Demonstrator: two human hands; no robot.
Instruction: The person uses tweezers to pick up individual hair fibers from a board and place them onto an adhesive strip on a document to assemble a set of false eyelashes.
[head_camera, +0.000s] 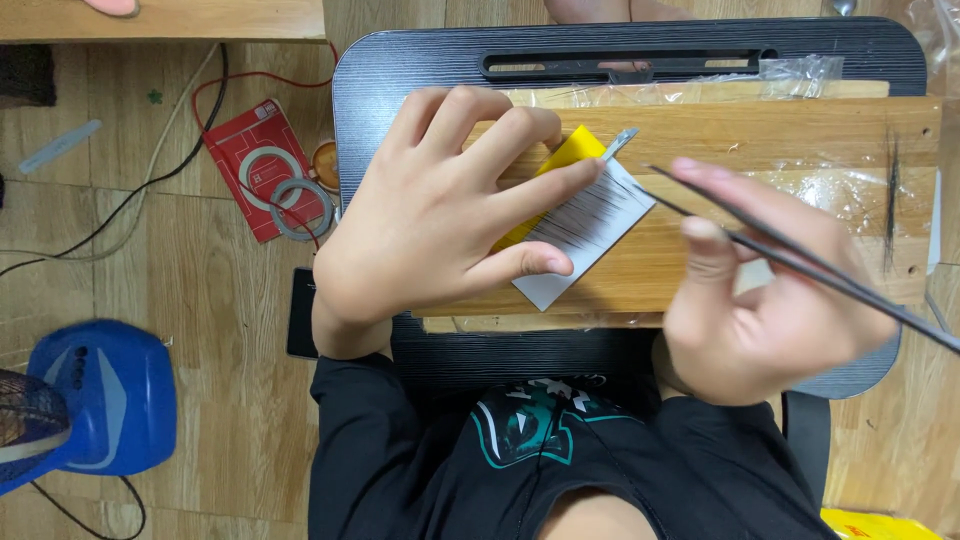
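Observation:
My left hand (440, 215) presses down on a white card (590, 225) lined with fine dark hairs, with a yellow piece (570, 152) under it, on a wooden board (760, 150). Thumb and forefinger pinch the card's edges. A small metal clip (620, 142) sticks out at the card's top corner. My right hand (760, 300) grips long dark tweezers (800, 262), whose tips point left toward the card's upper right edge. A thin tuft of dark hair (890, 200) lies on the board at the far right.
The board rests on a black lap desk (400, 70) with clear plastic film (800, 75) on it. On the wooden floor to the left lie a red packet (245, 150) with tape rolls (295, 205), cables (170, 150) and a blue fan base (100, 395).

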